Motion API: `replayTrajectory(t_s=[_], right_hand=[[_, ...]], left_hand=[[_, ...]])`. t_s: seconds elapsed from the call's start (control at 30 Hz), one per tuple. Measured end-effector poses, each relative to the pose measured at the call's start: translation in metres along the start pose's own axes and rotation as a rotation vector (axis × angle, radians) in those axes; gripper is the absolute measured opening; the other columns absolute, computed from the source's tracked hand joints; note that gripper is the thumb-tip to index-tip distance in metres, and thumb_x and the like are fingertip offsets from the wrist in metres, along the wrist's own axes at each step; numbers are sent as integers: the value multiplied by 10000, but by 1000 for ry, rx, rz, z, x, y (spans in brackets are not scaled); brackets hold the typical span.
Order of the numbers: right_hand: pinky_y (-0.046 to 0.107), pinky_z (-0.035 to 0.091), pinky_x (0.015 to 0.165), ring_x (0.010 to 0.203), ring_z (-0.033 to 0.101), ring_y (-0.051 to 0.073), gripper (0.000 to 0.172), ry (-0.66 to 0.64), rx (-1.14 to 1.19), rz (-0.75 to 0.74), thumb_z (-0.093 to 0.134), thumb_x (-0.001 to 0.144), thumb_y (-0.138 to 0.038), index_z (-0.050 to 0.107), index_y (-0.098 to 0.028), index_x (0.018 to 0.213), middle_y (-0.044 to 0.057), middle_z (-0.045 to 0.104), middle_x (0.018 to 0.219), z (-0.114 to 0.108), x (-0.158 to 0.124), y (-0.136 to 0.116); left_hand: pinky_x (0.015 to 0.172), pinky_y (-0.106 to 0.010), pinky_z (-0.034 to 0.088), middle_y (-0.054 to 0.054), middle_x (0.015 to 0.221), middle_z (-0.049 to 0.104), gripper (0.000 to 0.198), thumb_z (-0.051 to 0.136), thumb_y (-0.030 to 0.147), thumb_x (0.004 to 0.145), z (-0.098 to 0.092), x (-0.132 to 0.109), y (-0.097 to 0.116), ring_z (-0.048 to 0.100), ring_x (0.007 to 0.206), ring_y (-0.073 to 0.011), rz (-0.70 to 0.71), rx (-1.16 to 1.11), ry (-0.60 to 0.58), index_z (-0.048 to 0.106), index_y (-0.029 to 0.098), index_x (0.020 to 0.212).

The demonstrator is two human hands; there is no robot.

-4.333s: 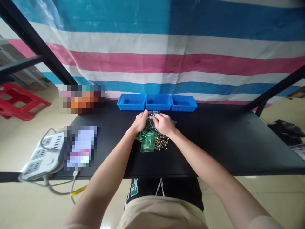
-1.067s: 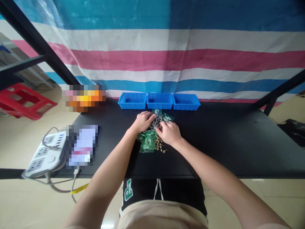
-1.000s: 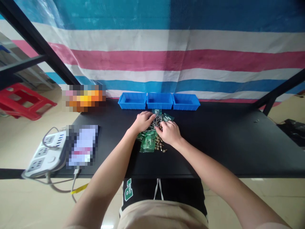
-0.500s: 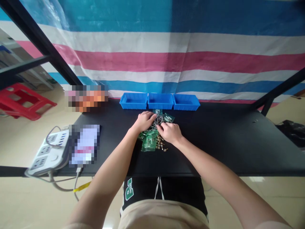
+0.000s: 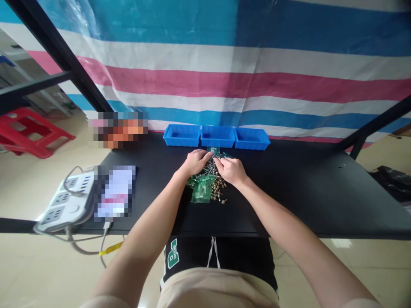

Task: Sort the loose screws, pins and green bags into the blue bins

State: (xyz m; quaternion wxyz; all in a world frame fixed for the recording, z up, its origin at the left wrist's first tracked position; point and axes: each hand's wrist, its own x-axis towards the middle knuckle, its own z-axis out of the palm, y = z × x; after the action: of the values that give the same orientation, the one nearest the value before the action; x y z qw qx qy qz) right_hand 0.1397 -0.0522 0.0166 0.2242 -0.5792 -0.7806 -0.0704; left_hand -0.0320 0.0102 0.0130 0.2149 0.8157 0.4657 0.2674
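Hardware pile [image 5: 210, 167]: we find it on the black table [image 5: 305, 188], between the front edge and a row of three blue bins [image 5: 217, 141] set side by side behind it. We place the left hand [image 5: 196, 162] palm down over the pile's left side, fingers loosely bent, thumb directed inward. The right hand [image 5: 233, 172] lies over the right side, fingers curled, thumb directed inward. Fingertips are partly hidden, so we cannot tell whether either hand grips a piece. At the near left of the pile we locate a green packet [image 5: 203, 189]; between the hands, silver-coloured pins [image 5: 208, 170]; at the near right, shorter brass-coloured pieces [image 5: 219, 186]. We judge the step in hand to be working through the pile by finger. The next move, in our judgement, calls for a fine thumb-and-finger pinch that leaves neighbouring pieces undisturbed.
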Motion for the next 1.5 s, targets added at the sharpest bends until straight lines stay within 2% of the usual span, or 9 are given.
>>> replayTrajectory(t_s=[0.3,0.5,0.67,0.83,1.03,1.1,1.27,1.4,1.5], right_hand=[[265,354,599,699,690,195,520,-56,82,22,361,1015,-440,729,-172,764,100,754,778,4,42,-47],[267,363,618,724,700,212,550,-78,145,84,316,1016,-511,726,-184,846,92,758,811,11,54,-56],[258,383,670,807,676,188,532,-75,265,58,306,1017,-520,698,-200,853,71,745,892,10,54,-48],[277,408,829,859,613,179,545,-38,391,-76,282,1025,-493,676,-187,805,57,691,822,3,48,-27],[339,422,930,971,587,223,389,46,332,-100,456,960,-465,698,-163,992,95,698,1008,-12,21,4],[344,436,902,975,588,240,375,12,236,-65,525,912,-488,694,-162,989,100,687,983,-19,9,9],[340,468,766,895,621,242,389,-246,76,97,519,891,-529,670,-192,1015,87,669,984,-37,-12,8],[410,457,911,1143,552,314,564,-343,52,123,510,883,-564,589,-164,1273,146,618,1234,-42,-14,5],[499,394,1016,1287,445,356,753,-408,63,94,490,867,-650,432,-177,1449,164,477,1448,-33,-15,4]], left_hand=[[894,-345,504,-97,1027,742,666,325,665,915,-4,7,-19,657,1006,-255,-294,-526,46,717,140,1033],[896,-358,493,-102,894,748,750,364,745,853,-7,11,-22,662,940,-273,-298,-762,98,733,102,970],[894,-357,496,-93,875,750,689,432,713,840,-4,12,-25,664,952,-268,-276,-860,97,737,111,981],[960,-376,469,-103,972,751,672,454,717,832,-4,10,-23,649,1023,-279,-256,-841,81,748,122,946],[1033,-420,422,-134,1036,743,665,472,727,813,-2,11,-24,641,1068,-304,-279,-809,133,751,127,884],[1047,-428,409,-138,1055,739,663,474,726,813,-2,11,-24,636,1082,-309,-287,-792,129,748,128,893],[1059,-435,396,-148,1077,731,680,479,732,804,-4,10,-21,629,1089,-311,-298,-775,115,737,111,908],[1052,-439,398,-144,1068,730,654,497,712,804,-5,9,-19,628,1078,-312,-310,-771,120,736,111,906],[1045,-431,403,-132,1076,729,631,515,701,799,-5,8,-17,626,1071,-310,-330,-757,112,735,120,911]])
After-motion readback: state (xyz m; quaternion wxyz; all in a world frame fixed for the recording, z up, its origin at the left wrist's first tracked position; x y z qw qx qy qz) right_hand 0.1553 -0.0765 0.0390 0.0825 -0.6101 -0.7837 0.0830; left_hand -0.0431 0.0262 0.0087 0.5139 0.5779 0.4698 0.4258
